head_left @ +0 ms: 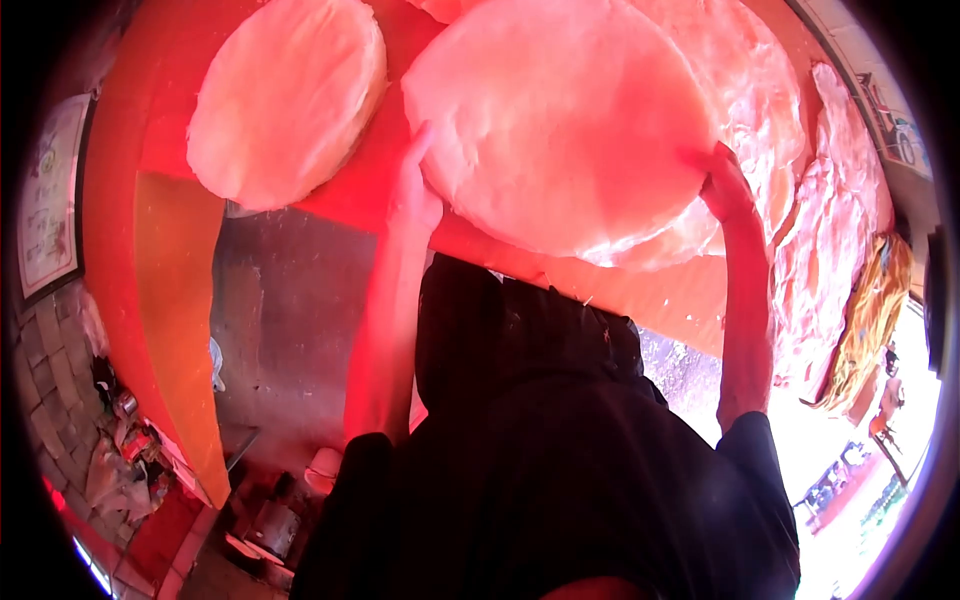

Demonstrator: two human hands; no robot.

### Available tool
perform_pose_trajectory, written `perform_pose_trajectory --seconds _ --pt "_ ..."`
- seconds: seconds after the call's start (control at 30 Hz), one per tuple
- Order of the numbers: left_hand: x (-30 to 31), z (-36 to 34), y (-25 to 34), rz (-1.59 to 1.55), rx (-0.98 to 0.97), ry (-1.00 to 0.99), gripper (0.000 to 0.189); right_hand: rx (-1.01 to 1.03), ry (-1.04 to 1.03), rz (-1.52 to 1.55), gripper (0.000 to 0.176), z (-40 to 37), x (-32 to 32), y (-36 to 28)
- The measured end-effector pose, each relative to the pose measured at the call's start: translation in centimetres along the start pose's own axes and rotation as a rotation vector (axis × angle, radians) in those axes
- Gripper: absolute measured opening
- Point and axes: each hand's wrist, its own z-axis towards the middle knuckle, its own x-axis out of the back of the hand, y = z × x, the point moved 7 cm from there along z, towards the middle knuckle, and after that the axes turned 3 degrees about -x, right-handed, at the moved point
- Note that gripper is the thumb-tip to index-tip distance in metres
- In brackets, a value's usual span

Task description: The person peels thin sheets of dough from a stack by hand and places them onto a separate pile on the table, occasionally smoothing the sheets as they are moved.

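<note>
Your left hand: flat, fingers straight, pressed against near-left rim of large pale round thin sheet. Your right hand: curled onto near-right rim. Sheet rests on red-orange slanted board. Likely light, floppy, tear-prone; hold opposite rims, wide apart. Farther left: second pale round sheet.
</note>
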Motion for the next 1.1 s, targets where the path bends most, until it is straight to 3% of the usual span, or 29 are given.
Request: perform_pose_trajectory --seconds 0.13,0.17,0.3,0.37,0.47,0.53,0.6,0.67,0.7,0.8,0.87,0.9,0.93,0.97,1.0,1.07,1.1 --pt "0.1 2.5 -0.2 0.057 -0.067 -0.041 0.040 -0.150 -0.077 0.278 0.025 1.5 0.4 1.9" --pt "0.3 2.4 -0.5 0.135 -0.114 0.000 0.034 -0.137 0.089 0.328 0.026 1.1 0.1 1.6" --pt "-1.3 0.9 -1.0 0.253 -0.285 0.007 0.019 0.048 0.217 -0.107 0.027 1.9 2.8 0.5" --pt "-2.2 0.1 0.4 0.227 -0.367 -0.079 0.019 0.135 0.182 -0.311 0.027 -0.8 -0.7 -4.4" --pt "-3.9 0.1 3.9 0.169 -0.192 0.223 0.024 0.320 0.179 -0.300 0.031 -2.3 -2.2 -10.0" --pt "-3.8 0.1 6.5 0.146 -0.199 0.286 0.027 0.351 0.142 -0.327 0.034 -4.0 -6.1 -14.9" --pt "-2.6 -0.6 10.3 0.146 -0.390 0.106 0.031 0.380 0.040 -0.222 0.037 -3.2 -9.5 -17.7" --pt "-0.4 -1.9 16.1 0.142 -0.546 -0.107 0.022 0.383 -0.039 -0.163 0.039 -0.7 -13.3 -19.4" --pt "1.0 -1.9 18.6 0.155 -0.620 -0.067 0.023 0.379 -0.071 -0.143 0.041 0.0 -15.6 -19.9" --pt "6.3 -2.2 25.7 0.244 -0.780 0.244 0.029 0.413 -0.499 -0.127 0.035 4.1 -25.7 -19.8" --pt "9.4 -3.0 29.1 0.285 -0.763 0.203 0.038 0.440 -0.383 -0.194 0.034 7.8 -28.8 -17.5" --pt "11.2 -3.1 30.1 0.279 -0.736 0.191 0.036 0.413 -0.522 -0.057 0.033 12.8 -29.0 -15.3" --pt "12.6 -3.1 30.9 0.273 -0.710 0.178 0.034 0.418 -0.578 -0.108 0.028 14.0 -32.2 -12.9" --pt "15.7 -2.5 31.3 0.340 -0.671 0.286 0.031 0.426 -0.633 -0.158 0.024 15.2 -35.3 -10.5" --pt "19.6 -1.7 31.2 0.407 -0.627 0.397 0.029 0.237 -0.540 -0.224 0.027 14.3 -38.4 -8.0" --pt "25.1 -0.8 31.0 0.565 -0.567 0.548 0.027 0.144 -0.544 -0.342 0.036 21.1 -38.4 -0.1" --pt "27.1 -0.5 30.9 0.655 -0.551 0.591 0.027 0.110 -0.520 -0.289 0.039 16.8 -38.9 -1.6"
